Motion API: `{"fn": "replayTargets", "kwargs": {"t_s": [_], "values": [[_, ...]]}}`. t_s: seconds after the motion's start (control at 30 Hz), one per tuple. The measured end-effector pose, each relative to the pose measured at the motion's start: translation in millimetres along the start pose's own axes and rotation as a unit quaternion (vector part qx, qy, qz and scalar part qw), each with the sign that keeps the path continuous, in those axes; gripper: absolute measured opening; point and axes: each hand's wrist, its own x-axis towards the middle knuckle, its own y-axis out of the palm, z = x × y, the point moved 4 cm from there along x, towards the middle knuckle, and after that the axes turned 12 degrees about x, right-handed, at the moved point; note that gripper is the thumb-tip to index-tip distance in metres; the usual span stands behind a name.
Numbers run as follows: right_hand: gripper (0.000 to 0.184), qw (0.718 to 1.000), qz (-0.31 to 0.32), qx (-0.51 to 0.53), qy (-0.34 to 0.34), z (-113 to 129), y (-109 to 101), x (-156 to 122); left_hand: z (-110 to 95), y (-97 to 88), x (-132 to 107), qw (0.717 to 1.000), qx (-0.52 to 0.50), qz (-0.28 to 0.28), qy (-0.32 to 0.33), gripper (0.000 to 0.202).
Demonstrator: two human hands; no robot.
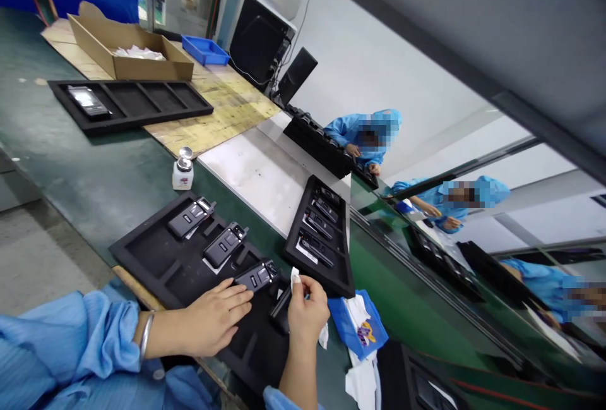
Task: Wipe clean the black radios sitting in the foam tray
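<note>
Right hand (307, 309): thumb and forefinger pinch a white cloth (295, 275) above the lower-right part of the near black tray (144, 255). Partly hidden by that hand, a dark handheld device (281, 310) sits at a tilt; from where I stand, I cannot tell whether the fingers also contact it. Left hand (215, 321): fingers extended and laid flat, tips at the lower end of the third device (258, 276), not closed around it. Two further antenna-fitted units, the first device (189, 217) and the second device (225, 246), lie in the same tray, beyond the left hand.

Adjacent items: a second black tray (326, 276) holds a row of devices just beyond the right hand. To its near side stands a blue bin (344, 329) containing white wipes (357, 310). A white dispenser bottle (182, 177) stands upright behind the near tray's far corner.
</note>
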Motion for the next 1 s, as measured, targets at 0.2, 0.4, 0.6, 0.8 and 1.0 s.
{"fn": "replayTargets", "kwargs": {"t_s": [0.2, 0.4, 0.6, 0.8, 1.0], "values": [[0.026, 0.989, 0.085, 0.023, -0.118, 58.7, 42.3, 17.7, 39.5, -14.1, -33.6, 0.992, 0.070, -0.033, -0.104, 0.057], [0.017, 0.972, 0.220, 0.001, -0.087, 104.0, 131.8, 31.2, 53.6, -7.3, -43.3, 0.984, 0.077, 0.040, -0.157, 0.066], [0.017, 0.982, 0.185, -0.016, -0.034, 90.3, 141.5, 46.2, 52.1, -8.3, -40.2, 0.986, 0.066, 0.045, -0.149, 0.070], [0.020, 0.983, 0.180, -0.006, -0.015, 92.8, 142.7, 28.9, 54.1, -3.7, -42.0, 0.988, 0.046, 0.053, -0.137, 0.076], [0.017, 0.988, 0.153, -0.032, -0.006, 88.9, 142.4, 45.1, 55.2, -4.8, -40.0, 0.986, 0.043, 0.077, -0.141, 0.077]]}}
